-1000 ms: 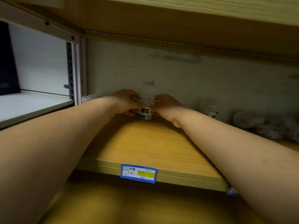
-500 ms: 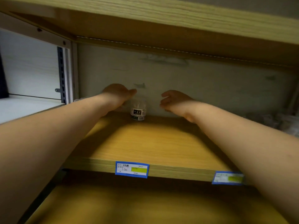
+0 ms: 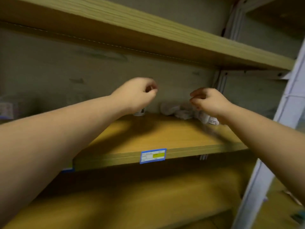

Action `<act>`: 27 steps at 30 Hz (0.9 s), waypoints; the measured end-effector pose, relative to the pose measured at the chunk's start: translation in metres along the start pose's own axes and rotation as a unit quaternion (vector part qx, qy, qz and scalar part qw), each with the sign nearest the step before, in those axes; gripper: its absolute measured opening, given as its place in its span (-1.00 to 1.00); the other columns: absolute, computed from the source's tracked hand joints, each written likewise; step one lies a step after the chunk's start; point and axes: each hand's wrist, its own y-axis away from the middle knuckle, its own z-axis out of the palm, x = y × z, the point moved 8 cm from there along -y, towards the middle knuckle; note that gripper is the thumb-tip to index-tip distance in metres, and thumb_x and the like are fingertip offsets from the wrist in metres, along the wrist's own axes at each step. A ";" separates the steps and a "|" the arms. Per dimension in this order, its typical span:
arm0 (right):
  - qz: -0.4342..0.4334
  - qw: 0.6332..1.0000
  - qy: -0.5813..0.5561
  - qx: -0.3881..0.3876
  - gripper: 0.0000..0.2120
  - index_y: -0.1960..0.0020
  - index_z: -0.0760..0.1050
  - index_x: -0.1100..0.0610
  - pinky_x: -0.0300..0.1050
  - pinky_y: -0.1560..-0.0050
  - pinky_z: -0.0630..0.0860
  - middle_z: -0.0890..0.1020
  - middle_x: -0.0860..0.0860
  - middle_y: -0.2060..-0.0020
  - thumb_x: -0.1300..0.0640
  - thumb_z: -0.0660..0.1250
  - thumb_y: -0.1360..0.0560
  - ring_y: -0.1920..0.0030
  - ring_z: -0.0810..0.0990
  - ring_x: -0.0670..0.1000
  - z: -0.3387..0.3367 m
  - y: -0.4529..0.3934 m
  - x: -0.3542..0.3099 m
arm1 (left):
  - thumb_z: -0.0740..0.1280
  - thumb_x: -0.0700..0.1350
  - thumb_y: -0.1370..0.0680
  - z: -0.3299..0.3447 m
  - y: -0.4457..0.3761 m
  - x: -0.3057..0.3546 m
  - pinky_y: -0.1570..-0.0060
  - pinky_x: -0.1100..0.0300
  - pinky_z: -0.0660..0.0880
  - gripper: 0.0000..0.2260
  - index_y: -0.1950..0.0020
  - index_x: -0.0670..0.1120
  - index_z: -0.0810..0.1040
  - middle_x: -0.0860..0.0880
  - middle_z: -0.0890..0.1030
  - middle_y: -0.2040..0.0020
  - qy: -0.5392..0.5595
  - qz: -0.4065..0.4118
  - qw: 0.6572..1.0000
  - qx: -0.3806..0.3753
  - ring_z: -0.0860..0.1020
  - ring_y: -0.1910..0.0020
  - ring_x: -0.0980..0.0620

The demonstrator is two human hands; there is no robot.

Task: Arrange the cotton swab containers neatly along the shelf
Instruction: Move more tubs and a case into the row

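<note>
Several clear cotton swab containers (image 3: 171,108) lie jumbled at the back right of the wooden shelf (image 3: 165,138). One small container (image 3: 140,112) stands upright just under my left wrist. My left hand (image 3: 137,95) hovers above the shelf with its fingers curled in and nothing in it. My right hand (image 3: 208,100) hangs over the jumbled pile, fingers curled loosely, holding nothing. A lying container (image 3: 209,119) shows below my right wrist. The picture is blurred by motion.
A blue and yellow price label (image 3: 153,155) sits on the shelf's front edge. Another wooden shelf (image 3: 148,33) runs close overhead. A white metal upright (image 3: 280,113) bounds the right side. A lower shelf (image 3: 132,204) lies beneath. Blurred packages (image 3: 6,109) sit at far left.
Both hands let go of the small container at the back left and swung right along the shelf. My view turned right, bringing the jumbled pile into the middle.
</note>
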 end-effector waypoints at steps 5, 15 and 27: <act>0.032 0.991 0.091 0.092 -0.75 -0.20 0.60 0.13 -0.08 -0.06 0.49 0.66 0.11 -0.11 0.25 0.28 -0.57 -0.11 0.61 0.13 -0.059 -0.003 0.069 | 0.31 -0.04 -0.60 0.081 -0.032 0.045 -0.11 0.15 0.51 -0.74 -0.27 -0.02 0.58 -0.04 0.64 -0.15 0.006 -0.019 0.995 -0.100 0.59 -0.12 -0.04; 0.064 0.973 0.217 0.054 -0.59 -0.35 0.46 0.12 0.05 -0.33 0.39 0.46 0.22 -0.31 0.17 0.27 -0.51 -0.36 0.38 0.27 -0.081 -0.039 0.148 | 0.46 0.06 -0.44 0.231 -0.130 0.092 -0.30 0.04 0.46 -0.20 -0.60 0.02 0.16 -0.14 0.38 -0.49 0.011 -0.145 0.976 -0.159 0.44 -0.38 -0.15; -0.019 0.928 0.343 -0.147 -0.42 -0.32 0.48 -0.04 0.14 -0.25 0.32 0.59 0.02 -0.21 -0.35 0.31 -0.43 -0.28 0.53 0.15 -0.055 -0.073 0.155 | 0.57 0.14 -0.36 0.267 -0.151 0.091 -0.15 0.31 0.37 -0.21 -0.51 0.05 0.33 0.04 0.48 -0.30 0.030 -0.137 0.980 -0.139 0.47 -0.27 0.04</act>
